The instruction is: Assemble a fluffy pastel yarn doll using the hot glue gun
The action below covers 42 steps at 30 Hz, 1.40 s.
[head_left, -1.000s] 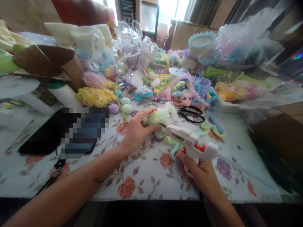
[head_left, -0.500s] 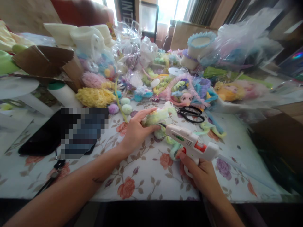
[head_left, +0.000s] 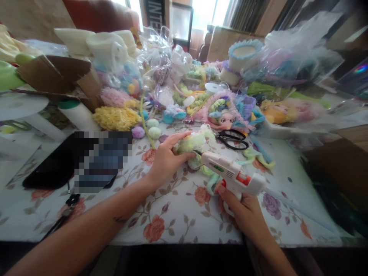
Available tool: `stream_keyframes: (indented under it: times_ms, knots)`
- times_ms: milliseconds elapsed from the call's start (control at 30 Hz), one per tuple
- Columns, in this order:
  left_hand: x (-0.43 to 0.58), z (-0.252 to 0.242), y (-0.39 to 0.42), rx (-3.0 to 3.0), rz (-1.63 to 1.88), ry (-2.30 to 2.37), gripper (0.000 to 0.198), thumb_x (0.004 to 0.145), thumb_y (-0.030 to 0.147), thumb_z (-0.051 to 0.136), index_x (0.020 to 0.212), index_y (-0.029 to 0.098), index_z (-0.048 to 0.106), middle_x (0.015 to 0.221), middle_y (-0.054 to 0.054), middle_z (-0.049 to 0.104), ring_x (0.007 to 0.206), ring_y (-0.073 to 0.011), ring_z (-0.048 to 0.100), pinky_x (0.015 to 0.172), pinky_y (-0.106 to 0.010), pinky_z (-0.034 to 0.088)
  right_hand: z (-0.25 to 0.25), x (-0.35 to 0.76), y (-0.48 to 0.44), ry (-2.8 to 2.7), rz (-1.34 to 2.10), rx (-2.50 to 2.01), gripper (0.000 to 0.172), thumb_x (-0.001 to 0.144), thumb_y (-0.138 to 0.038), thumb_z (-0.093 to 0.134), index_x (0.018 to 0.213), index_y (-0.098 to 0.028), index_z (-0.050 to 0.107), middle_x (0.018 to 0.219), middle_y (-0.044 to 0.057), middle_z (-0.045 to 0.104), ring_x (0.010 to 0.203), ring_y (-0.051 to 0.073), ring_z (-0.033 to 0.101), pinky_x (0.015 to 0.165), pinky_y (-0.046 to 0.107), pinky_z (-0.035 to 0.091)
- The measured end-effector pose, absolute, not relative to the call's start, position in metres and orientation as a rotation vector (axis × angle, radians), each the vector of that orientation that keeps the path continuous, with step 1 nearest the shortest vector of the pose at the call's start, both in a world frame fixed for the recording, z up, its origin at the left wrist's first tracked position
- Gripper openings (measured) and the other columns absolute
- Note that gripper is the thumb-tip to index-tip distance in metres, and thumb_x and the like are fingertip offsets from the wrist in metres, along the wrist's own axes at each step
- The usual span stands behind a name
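Site type: craft workspace, indoors; home rm. or small workshop, can't confirm which. Evid.: floral tablecloth [head_left: 184, 230], domestic in style, runs under lt. hand [head_left: 165, 161] & rt. hand [head_left: 243, 209]. Rt. hand grips wht. glue gun [head_left: 225, 166]; blk.-handled scissors [head_left: 225, 138] lie near lt. hand, to its rt. Craft stock piled past both hands: pom-poms [head_left: 154, 133], yel. fluffy bundle [head_left: 116, 118], doll's head [head_left: 225, 120] amid pastel trims. Spool w/ grn. top [head_left: 77, 114] & open cardboard box [head_left: 54, 76] stand beyond lt. hand, to its lt. Clr. plastic bags [head_left: 299, 50] heaped well beyond rt. hand. Bright window [head_left: 211, 13] farthest from hands.
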<state>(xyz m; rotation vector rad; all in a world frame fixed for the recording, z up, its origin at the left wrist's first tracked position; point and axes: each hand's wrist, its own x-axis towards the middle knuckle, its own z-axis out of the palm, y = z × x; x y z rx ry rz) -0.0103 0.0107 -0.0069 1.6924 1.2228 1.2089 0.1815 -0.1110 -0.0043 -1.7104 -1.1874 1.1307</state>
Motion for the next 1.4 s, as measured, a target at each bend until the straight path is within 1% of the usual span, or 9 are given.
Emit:
stream_keyframes:
  times_ms: [67, 200, 267, 433, 667, 867, 1133, 1267, 1400]
  knots:
    - [-0.0103, -0.0069, 0.0105, 1.686, 1.203, 1.226, 0.055, 0.071, 0.024, 0.084, 0.124, 0.029, 0.07, 0.122, -0.001, 0.072, 0.12, -0.0294, 0.063, 0.104, -0.042, 0.052, -0.0045, 0.1814, -0.111, -1.19, 1.132, -1.715, 0.048, 0.088, -0.054, 0.059, 0.055, -0.019, 0.056, 0.051, 0.002, 0.058, 0.04, 0.009, 0.042, 0.036, 0.022, 0.028]
    - [-0.0107, -0.0071, 0.0107, 1.694, 1.205, 1.215, 0.055, 0.071, 0.025, 0.084, 0.124, 0.03, 0.07, 0.122, -0.001, 0.072, 0.12, -0.0294, 0.063, 0.103, -0.042, 0.052, -0.0045, 0.1806, -0.1115, -1.145, 1.135, -1.718, 0.04, 0.088, -0.054, 0.06, 0.068, -0.019, 0.063, 0.05, 0.0, 0.057, 0.037, 0.009, 0.04, 0.034, 0.022, 0.026]
    - [-0.0106, -0.0069, 0.0109, 1.701, 1.214, 1.207, 0.054, 0.071, 0.025, 0.084, 0.123, 0.03, 0.07, 0.121, -0.001, 0.073, 0.119, -0.0298, 0.063, 0.102, -0.043, 0.053, -0.004, 0.1803, -0.1117, -1.135, 1.141, -1.716, 0.039, 0.088, -0.053, 0.06, 0.071, -0.018, 0.065, 0.05, 0.0, 0.057, 0.036, 0.009, 0.04, 0.034, 0.023, 0.026]
    - [-0.0102, -0.0066, 0.0114, 1.703, 1.207, 1.222, 0.055, 0.07, 0.025, 0.086, 0.123, 0.028, 0.07, 0.121, -0.002, 0.073, 0.117, -0.0292, 0.064, 0.101, -0.041, 0.053, -0.0029, 0.1799, -0.1116, -1.12, 1.156, -1.712, 0.04, 0.088, -0.052, 0.06, 0.066, -0.018, 0.062, 0.049, 0.0, 0.057, 0.035, 0.008, 0.039, 0.033, 0.022, 0.025]
    - [-0.0099, -0.008, 0.0123, 1.737, 1.232, 1.225, 0.055, 0.07, 0.018, 0.085, 0.123, 0.025, 0.07, 0.119, -0.003, 0.073, 0.117, -0.0288, 0.065, 0.098, -0.039, 0.055, -0.0033, 0.179, -0.1115, -1.107, 1.135, -1.723, 0.043, 0.086, -0.053, 0.06, 0.062, -0.018, 0.059, 0.047, -0.002, 0.053, 0.034, 0.007, 0.038, 0.033, 0.021, 0.027]
    - [-0.0102, -0.0072, 0.0119, 1.742, 1.237, 1.22, 0.055, 0.07, 0.017, 0.086, 0.122, 0.026, 0.071, 0.117, -0.003, 0.074, 0.118, -0.0295, 0.065, 0.099, -0.041, 0.056, -0.0031, 0.1786, -0.1125, -1.061, 1.134, -1.746, 0.043, 0.085, -0.055, 0.061, 0.063, -0.018, 0.06, 0.049, 0.0, 0.057, 0.033, 0.007, 0.038, 0.031, 0.021, 0.028]
    - [-0.0107, -0.0096, 0.0132, 1.723, 1.251, 1.187, 0.056, 0.07, 0.018, 0.086, 0.123, 0.027, 0.07, 0.126, -0.003, 0.072, 0.122, -0.0299, 0.063, 0.106, -0.045, 0.052, -0.0019, 0.1773, -0.1125, -1.046, 1.11, -1.754, 0.04, 0.085, -0.053, 0.061, 0.065, -0.018, 0.063, 0.048, 0.0, 0.057, 0.032, 0.007, 0.038, 0.031, 0.021, 0.028]
    - [-0.0107, -0.0101, 0.0136, 1.726, 1.238, 1.197, 0.056, 0.071, 0.021, 0.086, 0.124, 0.026, 0.07, 0.129, -0.003, 0.071, 0.121, -0.0286, 0.064, 0.107, -0.043, 0.051, -0.0009, 0.1764, -0.1124, -1.04, 1.105, -1.746, 0.04, 0.085, -0.054, 0.061, 0.065, -0.019, 0.061, 0.047, -0.001, 0.057, 0.031, 0.007, 0.037, 0.031, 0.021, 0.027]
    - [-0.0108, -0.01, 0.0129, 1.729, 1.238, 1.195, 0.056, 0.071, 0.019, 0.085, 0.124, 0.025, 0.07, 0.13, -0.003, 0.07, 0.122, -0.0273, 0.063, 0.108, -0.041, 0.05, 0.0, 0.1753, -0.1123, -1.046, 1.093, -1.753, 0.041, 0.085, -0.054, 0.061, 0.064, -0.019, 0.06, 0.045, -0.002, 0.053, 0.031, 0.007, 0.038, 0.031, 0.021, 0.024]
